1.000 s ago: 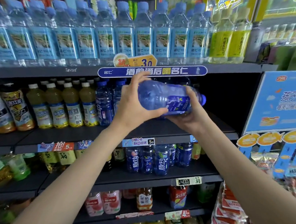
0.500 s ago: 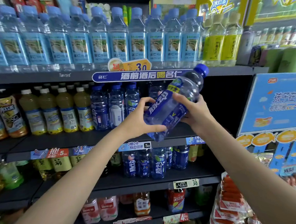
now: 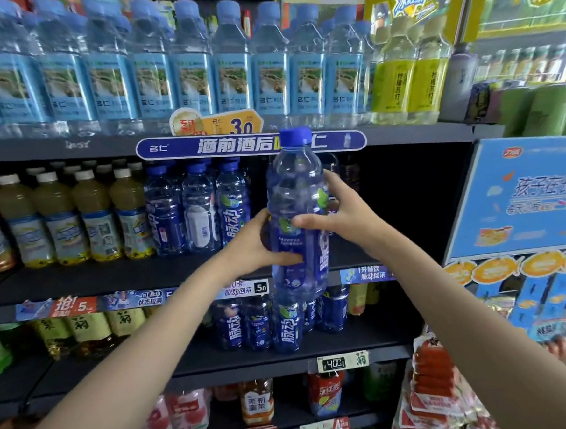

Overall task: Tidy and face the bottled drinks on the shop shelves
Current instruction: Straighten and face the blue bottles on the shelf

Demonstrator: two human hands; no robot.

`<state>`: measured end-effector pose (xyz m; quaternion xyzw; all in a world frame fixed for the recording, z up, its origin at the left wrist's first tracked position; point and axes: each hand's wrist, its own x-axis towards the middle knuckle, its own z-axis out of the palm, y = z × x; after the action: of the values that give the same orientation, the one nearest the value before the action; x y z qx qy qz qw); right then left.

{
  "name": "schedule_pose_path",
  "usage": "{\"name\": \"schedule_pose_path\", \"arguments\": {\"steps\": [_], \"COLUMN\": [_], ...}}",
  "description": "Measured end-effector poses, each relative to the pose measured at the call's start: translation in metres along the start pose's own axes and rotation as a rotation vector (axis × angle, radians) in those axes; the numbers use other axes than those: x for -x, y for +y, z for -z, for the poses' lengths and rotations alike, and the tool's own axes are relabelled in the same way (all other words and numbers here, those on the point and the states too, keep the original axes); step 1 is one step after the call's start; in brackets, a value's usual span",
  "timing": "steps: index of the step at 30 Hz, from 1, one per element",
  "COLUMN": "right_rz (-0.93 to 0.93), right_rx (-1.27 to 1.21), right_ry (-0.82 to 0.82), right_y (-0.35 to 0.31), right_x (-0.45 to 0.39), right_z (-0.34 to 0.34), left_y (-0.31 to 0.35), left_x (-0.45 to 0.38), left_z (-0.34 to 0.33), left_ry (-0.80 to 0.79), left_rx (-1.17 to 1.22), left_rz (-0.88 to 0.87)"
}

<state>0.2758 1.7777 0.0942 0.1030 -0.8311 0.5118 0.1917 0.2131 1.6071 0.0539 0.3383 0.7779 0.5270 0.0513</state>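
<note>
Upright blue 脉动 bottle, both hands

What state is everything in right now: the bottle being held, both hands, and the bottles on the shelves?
Blue bottle: upright, capped, held in front of the shelf, not yet set down.
Left hand: grips the bottle low on its label.
Right hand: grips the bottle at mid-height.
Blue bottles on the shelf: upright, capped, labels turned different ways.
Water bottles: upright, labels facing out.
Yellow drinks: upright, capped.
</note>
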Motion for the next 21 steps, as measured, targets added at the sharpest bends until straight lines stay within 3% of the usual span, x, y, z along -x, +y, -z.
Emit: {"name": "schedule_pose_path", "arguments": {"steps": [5, 7, 9, 12, 14, 18, 21], "right_rz": [0.057, 0.093, 0.121, 0.105, 0.048, -0.020, -0.141], "right_rx": [0.121, 0.200, 0.254, 0.219, 0.143, 0.056, 0.003], "right_ry": [0.182, 0.244, 0.263, 0.312, 0.301, 0.112, 0.237], "right_y": [0.033, 0.046, 0.059, 0.076, 0.085, 0.108, 0.144], "right_x": [-0.022, -0.029, -0.035, -0.047, -0.061, -0.086, -0.095], "right_z": [-0.011, -0.018, -0.025, -0.030, -0.025, 0.010, 0.043], "left_y": [-0.009, -0.013, -0.020, -0.020, -0.034, -0.041, -0.052], "left_x": [-0.027, -0.040, -0.053, -0.071, -0.084, -0.100, -0.107], "left_z": [-0.001, -0.019, -0.039, -0.055, -0.054, -0.037, -0.029], "left_ry": [-0.077, 0.018, 0.135, 0.377, 0.428, 0.406, 0.414], "left_rx": [-0.021, -0.121, -0.259, -0.231, -0.210, -0.162, -0.172], "left_rz": [0.128, 0.152, 0.064, 0.166, 0.173, 0.288, 0.322]}}
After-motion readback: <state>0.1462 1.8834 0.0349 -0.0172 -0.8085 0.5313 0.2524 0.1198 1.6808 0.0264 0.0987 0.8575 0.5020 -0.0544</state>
